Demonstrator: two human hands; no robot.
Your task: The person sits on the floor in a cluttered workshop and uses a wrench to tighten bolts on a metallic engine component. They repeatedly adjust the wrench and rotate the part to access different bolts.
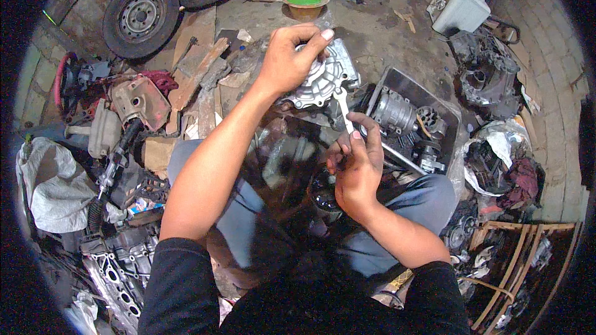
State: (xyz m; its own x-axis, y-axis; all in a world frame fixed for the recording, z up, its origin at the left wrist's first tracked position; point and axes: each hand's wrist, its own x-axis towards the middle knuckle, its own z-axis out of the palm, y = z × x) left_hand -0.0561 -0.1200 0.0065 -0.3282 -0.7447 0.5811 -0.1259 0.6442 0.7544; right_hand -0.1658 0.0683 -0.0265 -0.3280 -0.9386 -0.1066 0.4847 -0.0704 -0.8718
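Observation:
In front of my knees sits a silvery cast-metal housing [323, 87] with ribs and bolt lugs. Over its far left part lies my left hand [290, 56], fingers curled down and thumb stretched along its top; the fingertips are mostly hidden. A combination wrench [344, 111] has its open end at a lug on the housing's near right edge. Its lower shank is pinched between the thumb and fingers of my right hand [360, 164], which shows dark grease. Below that hand is a dark, glossy round container [326, 195], partly in shadow.
Right of the housing, a grey bin [456, 108] holds metal parts. A blackened casing [484, 74] and a white box [459, 5] lie farther right. A green bowl in a brown basin [306, 5] stands beyond. Wheels [141, 18], boards [198, 77] and an engine head [115, 279] crowd the left.

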